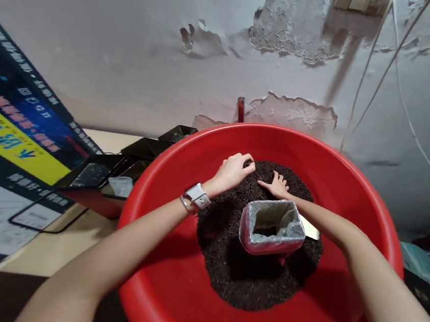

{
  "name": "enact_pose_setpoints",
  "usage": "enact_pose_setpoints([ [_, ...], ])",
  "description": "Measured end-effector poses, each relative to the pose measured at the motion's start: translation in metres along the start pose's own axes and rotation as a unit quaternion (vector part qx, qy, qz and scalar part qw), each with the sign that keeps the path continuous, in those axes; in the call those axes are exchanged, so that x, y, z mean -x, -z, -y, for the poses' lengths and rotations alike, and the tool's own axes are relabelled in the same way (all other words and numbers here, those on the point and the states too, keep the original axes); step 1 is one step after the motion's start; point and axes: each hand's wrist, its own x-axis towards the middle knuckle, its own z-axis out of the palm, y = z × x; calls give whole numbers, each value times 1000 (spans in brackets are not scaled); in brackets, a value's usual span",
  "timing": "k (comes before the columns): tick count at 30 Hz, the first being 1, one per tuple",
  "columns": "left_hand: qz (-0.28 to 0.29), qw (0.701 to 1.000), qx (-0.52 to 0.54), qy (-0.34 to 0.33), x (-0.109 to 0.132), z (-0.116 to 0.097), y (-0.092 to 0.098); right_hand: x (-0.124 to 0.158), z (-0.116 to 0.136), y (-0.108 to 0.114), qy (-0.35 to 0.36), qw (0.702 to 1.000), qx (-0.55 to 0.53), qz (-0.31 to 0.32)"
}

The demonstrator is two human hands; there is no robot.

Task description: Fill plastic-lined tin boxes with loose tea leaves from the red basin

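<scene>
A big red basin (170,289) holds a heap of dark loose tea leaves (249,277). An open silver-lined pouch (272,227) stands upright in the heap. My left hand (232,172), with a watch on its wrist, is curled with its fingers dug into the far top of the heap. My right hand (276,185) lies just right of it, fingers spread flat on the leaves. Both hands are behind the pouch and do not touch it.
Several black trays (94,174) and a small clear bag (120,186) sit left of the basin on a wooden table (60,247). A printed carton (12,150) leans at the far left. A peeling wall with hanging cables stands behind.
</scene>
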Motion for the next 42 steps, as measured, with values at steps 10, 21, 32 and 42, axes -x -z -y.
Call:
enact_pose_setpoints([
  [10, -2, 1000, -2, -30, 4, -2, 0, -8, -2, 2, 133, 984, 114, -13],
  [21, -37, 950, 310, 5, -6, -14, -14, 39, 10, 92, 136, 985, -69, -79],
  [32, 6, 895, 439, -81, 45, -67, -34, 106, 33, 110, 52, 770, -635, -28],
  [42, 90, 915, 375, -117, 51, -52, -40, 106, 25, 95, 46, 775, -630, 8],
])
